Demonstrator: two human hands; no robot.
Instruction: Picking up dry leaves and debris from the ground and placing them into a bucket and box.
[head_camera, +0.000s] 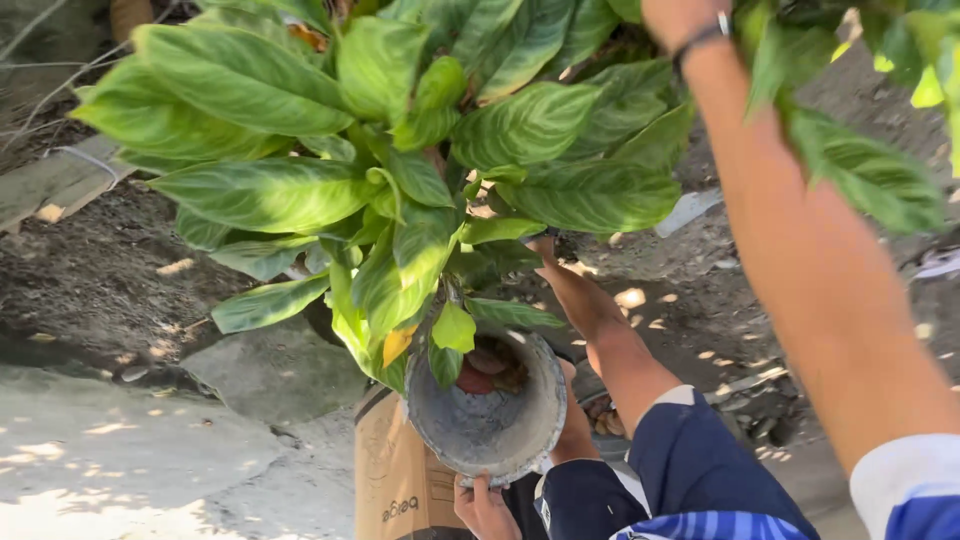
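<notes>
A big plant with broad green striped leaves (400, 170) grows out of a round grey cement pot (490, 425), which is tipped so that its mouth faces me. My right arm runs up the right side; only the heel of my right hand (672, 14) shows above a dark wristband at the top edge, among the leaves, with the fingers cut off. My left hand is out of view. A person in a blue striped shirt (690, 480) crouches by the pot, one hand (485, 508) on its lower rim and the other arm (590, 310) reaching into the stems.
A brown paper sack (395, 480) stands beside the pot. Dark loose soil (100, 270) lies at the left, with pale concrete slabs (130, 440) below it. A wooden plank (60, 180) lies at the far left. More leaves (870, 170) hang at the upper right.
</notes>
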